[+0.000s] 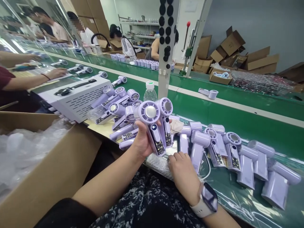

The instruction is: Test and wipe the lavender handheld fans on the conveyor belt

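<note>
Two lilac handheld fans are gripped together in my left hand (143, 139), raised over the table edge. The front fan (155, 133) has a round metal disc in its head, a lit display and a bare circuit board in the handle. Beside it, partly overlapped, is the second fan (166, 118), its board also exposed. My right hand (182, 166) is low at the table edge, fingers curled down by clear plastic wrap (159, 163); whatever its fingertips hold is hidden. Just right of it stands a lilac fan (198, 148) near a white cable (209, 167).
More lilac fans (118, 109) are heaped at left, with others in a row at right (245, 164). A grey vented metal box (80, 98), a clear bottle (150, 91) and a metal post (163, 72) stand behind. A carton (78, 152) with plastic bags is at lower left. Co-workers sit along the line.
</note>
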`<state>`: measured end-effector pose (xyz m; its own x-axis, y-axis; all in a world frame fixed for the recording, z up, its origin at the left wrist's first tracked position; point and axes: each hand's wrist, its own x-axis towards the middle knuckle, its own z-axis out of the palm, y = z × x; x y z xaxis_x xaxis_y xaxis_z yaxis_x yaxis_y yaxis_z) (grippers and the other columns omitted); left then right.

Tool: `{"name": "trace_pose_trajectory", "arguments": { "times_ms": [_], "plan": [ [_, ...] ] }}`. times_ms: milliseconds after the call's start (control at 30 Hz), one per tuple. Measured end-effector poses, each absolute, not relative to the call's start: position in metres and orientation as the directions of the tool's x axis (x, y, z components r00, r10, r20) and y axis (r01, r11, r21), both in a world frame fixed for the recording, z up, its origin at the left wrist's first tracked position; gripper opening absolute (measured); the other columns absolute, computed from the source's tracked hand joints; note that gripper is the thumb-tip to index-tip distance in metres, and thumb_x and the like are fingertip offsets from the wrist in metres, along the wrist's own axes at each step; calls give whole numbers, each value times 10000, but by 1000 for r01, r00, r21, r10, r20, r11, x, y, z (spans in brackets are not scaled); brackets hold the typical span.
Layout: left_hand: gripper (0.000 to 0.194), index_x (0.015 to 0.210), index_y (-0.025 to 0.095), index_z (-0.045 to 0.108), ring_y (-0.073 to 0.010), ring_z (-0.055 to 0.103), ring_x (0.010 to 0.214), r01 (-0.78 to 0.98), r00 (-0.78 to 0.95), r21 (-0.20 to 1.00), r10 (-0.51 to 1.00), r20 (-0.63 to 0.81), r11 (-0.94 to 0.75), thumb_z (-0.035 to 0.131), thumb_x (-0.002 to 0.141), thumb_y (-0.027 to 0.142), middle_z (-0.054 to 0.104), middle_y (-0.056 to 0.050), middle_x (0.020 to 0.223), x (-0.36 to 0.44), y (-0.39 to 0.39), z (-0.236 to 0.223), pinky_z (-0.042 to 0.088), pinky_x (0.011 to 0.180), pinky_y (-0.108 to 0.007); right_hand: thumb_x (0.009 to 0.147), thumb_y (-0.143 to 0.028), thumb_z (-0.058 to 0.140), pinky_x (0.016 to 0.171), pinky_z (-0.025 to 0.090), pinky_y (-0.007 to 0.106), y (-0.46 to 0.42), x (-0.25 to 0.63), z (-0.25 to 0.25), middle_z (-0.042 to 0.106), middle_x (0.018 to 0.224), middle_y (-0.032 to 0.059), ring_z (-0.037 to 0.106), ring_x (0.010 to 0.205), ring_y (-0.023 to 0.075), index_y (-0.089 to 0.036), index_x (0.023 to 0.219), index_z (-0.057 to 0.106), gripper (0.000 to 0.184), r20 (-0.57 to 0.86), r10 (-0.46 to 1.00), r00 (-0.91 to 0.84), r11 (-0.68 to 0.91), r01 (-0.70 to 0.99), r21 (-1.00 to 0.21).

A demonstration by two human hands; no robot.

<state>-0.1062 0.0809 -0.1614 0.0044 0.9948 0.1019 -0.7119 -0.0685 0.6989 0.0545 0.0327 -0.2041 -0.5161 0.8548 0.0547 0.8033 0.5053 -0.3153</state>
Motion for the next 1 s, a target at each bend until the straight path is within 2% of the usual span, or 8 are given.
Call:
{"name": "trace_pose_trajectory", "arguments": {
  "times_ms": [133,200,367,600,733,867,933,1000],
  "plan": [
    [681,704,194,675,-337,739,974,-748,55,663,994,100,-25,745,555,855,774,-98,940,-93,82,-166,603,873,-471,953,-234,634,715,500,298,30,79,-192,728,858,35,671,805,209,-206,898,719,106,31,905,-424,254,482,-838],
    [668,692,192,670,-321,734,980,-767,70,642,992,105,-13,717,604,853,769,-94,975,-84,83,-164,598,870,-462,943,-323,620,619,443,278,30,85,-187,667,683,-1,613,658,176,-209,774,677,212,-2,928,-372,112,285,-952],
    [649,660,181,691,-366,681,1152,-782,139,624,978,156,12,723,635,830,742,-94,1126,-61,83,-155,594,920,-473,931,-351,615,628,422,274,23,82,-187,592,566,-29,548,575,141,-197,763,650,231,41,948,-314,46,9,-999],
    [684,671,186,677,-374,670,1177,-730,24,676,984,176,-103,722,579,863,757,-109,1093,-49,83,-168,595,950,-479,1000,-572,541,510,318,256,12,73,-203,423,507,-77,388,479,113,-208,790,558,421,-31,975,-220,-54,-99,-994],
    [707,650,185,651,-370,685,1139,-750,22,658,991,130,-69,705,563,884,759,-109,1016,-52,83,-166,593,943,-496,1060,-455,454,695,422,285,14,76,-199,575,769,2,539,728,161,-217,835,549,340,121,941,-316,141,42,-989],
    [692,636,186,610,-336,677,1163,-850,36,527,999,30,15,588,721,872,742,-84,1046,-62,83,-157,589,943,-473,1064,-369,437,902,425,321,18,77,-194,616,1108,66,566,1043,204,-218,844,535,285,294,885,-361,344,82,-935],
    [687,629,183,608,-334,682,1150,-862,51,506,998,45,21,600,721,863,739,-80,1058,-66,82,-156,593,933,-473,1064,-380,461,859,440,307,20,74,-196,648,1028,55,591,969,190,-217,834,547,295,235,929,-286,267,76,-961],
    [674,630,183,618,-344,676,1163,-853,63,522,994,89,8,670,660,854,738,-80,1112,-68,80,-157,597,934,-482,1065,-423,480,709,433,281,21,70,-200,617,760,4,571,729,155,-216,808,552,338,124,968,-220,139,54,-989]
  ]
}}
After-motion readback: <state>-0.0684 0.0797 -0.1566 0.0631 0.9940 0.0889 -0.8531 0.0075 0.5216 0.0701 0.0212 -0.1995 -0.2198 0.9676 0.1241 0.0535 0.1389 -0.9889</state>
